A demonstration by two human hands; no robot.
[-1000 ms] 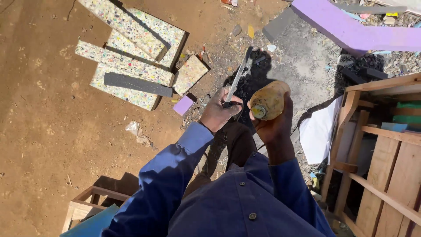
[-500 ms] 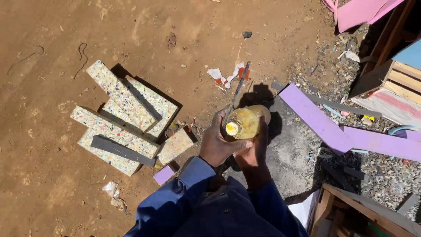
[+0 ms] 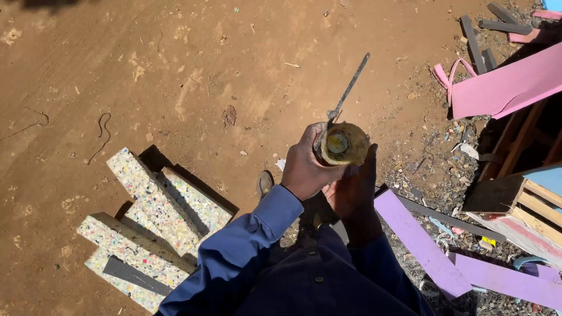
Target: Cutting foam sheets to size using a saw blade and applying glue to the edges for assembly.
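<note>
Currently both hands grip 1 yellowish, grimy round container (image 3: 341,143) at chest height: the left hand (image 3: 307,169) wraps its side, also pinching a thin dark metal blade (image 3: 349,89); the right hand (image 3: 354,190) cups beneath. Keeping the container level and the blade pointed away seems wise.

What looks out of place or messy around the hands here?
Nothing is spilled at the hands: the left hand and right hand grip a grimy yellowish container with a thin metal blade sticking up. Speckled foam blocks and purple foam strips lie scattered on the dirt.
</note>
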